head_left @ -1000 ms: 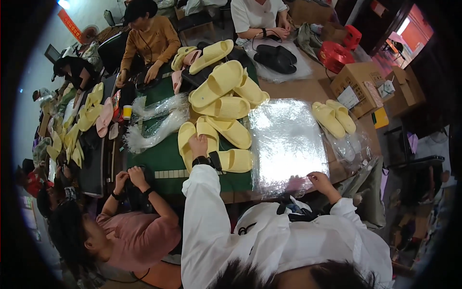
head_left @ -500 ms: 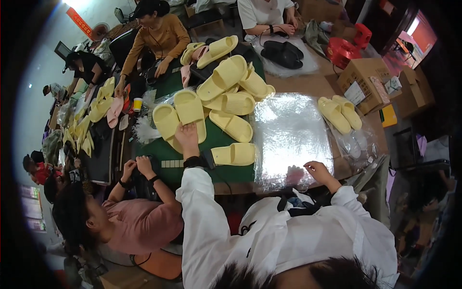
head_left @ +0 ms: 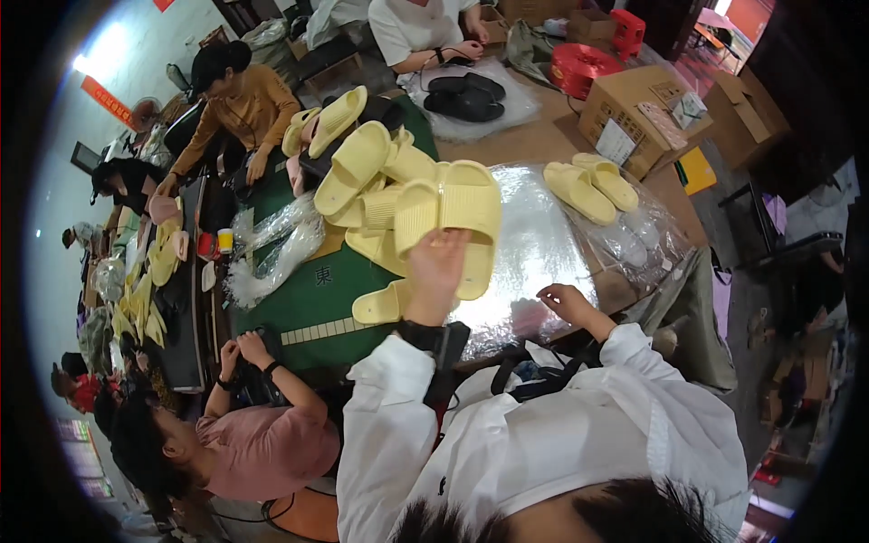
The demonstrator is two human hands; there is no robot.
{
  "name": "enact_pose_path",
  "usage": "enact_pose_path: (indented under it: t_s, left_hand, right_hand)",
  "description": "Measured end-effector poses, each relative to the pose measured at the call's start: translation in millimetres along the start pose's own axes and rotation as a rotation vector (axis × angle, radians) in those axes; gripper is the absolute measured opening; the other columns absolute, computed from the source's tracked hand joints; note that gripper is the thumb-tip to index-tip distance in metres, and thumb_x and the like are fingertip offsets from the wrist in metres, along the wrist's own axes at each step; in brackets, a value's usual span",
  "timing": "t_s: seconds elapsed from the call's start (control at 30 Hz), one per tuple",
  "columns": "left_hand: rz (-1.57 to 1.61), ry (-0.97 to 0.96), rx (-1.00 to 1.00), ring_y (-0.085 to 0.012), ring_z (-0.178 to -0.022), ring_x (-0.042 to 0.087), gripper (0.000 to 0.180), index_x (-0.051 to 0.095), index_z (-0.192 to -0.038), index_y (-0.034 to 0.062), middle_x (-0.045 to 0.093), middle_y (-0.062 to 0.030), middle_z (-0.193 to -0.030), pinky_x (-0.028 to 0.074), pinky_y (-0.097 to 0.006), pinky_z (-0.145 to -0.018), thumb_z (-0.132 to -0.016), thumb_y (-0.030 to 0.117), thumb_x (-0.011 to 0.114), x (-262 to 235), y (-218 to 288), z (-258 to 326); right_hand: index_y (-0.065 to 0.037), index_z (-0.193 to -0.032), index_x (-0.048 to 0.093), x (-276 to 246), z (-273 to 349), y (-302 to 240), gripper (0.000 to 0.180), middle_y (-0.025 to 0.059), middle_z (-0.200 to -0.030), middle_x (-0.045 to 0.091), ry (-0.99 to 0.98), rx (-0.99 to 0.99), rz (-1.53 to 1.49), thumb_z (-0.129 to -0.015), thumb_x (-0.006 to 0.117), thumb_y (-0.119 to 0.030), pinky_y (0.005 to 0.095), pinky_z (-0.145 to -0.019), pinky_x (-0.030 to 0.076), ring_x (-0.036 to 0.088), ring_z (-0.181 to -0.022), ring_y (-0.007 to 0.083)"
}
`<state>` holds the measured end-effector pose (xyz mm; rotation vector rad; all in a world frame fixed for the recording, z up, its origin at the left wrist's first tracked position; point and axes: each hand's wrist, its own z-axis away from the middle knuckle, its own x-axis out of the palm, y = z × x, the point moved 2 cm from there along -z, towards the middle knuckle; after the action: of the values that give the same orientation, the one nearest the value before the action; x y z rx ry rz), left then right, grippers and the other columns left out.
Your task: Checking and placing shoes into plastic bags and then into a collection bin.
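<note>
A pair of yellow slide slippers [head_left: 472, 201] is held up in my left hand [head_left: 439, 264], whose fingers grip the pair around its near side. Behind and to the left of it, more yellow slippers [head_left: 355, 161] lie heaped on the green table top. At the table's near edge, my right hand [head_left: 568, 305] hovers by the right side of a stack of shiny clear plastic sheets or bags [head_left: 536, 240]. Its fingers are loosely bent and slightly apart, with nothing seen in them.
Another yellow pair [head_left: 593, 188] sits on clear plastic at the right. Cardboard boxes [head_left: 634, 113] and a roll of red ribbon [head_left: 584, 71] stand beyond. Black slippers [head_left: 463, 97] lie near a person in white [head_left: 421, 32]. A co-worker in pink [head_left: 262, 443] sits close on my left.
My left hand has lifted the yellow pair off the green table and carried it right, to the edge of the plastic stack. My right hand stays near that stack. The view has shifted.
</note>
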<state>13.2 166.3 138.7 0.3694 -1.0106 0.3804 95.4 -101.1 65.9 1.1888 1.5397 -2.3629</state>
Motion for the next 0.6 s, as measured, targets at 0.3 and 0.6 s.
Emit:
enact_pose_path:
  t_s: [0.3, 0.6]
  left_hand:
    - [-0.735, -0.161, -0.532, -0.0217, -0.091, 0.054, 0.038, 0.045, -0.116, 0.0, 0.055, -0.0116, -0.102, 0.044, -0.033, -0.081, -0.089, 0.026, 0.046, -64.7, -103.1, -4.5]
    - [-2.501, -0.639, 0.044, -0.0341, -0.105, 0.049, 0.036, 0.053, -0.114, 0.0106, 0.052, -0.0224, -0.112, 0.04, -0.043, -0.088, -0.079, 0.018, 0.053, -165.5, -75.1, 19.0]
  right_hand:
    - [-0.005, -0.094, 0.064, -19.2, 19.2, 44.6, 0.019, 0.0143, -0.091, 0.063, 0.056, 0.064, -0.008, -0.082, 0.054, -0.016, 0.0351, -0.072, 0.047, 0.06, -0.08, 0.0273]
    - [-0.009, -0.096, 0.065, -3.9, -66.3, 53.0, 0.023, 0.0206, -0.114, 0.048, 0.197, -0.103, 0.219, -0.075, 0.063, -0.019, 0.0331, -0.091, 0.039, 0.046, -0.11, 0.034]
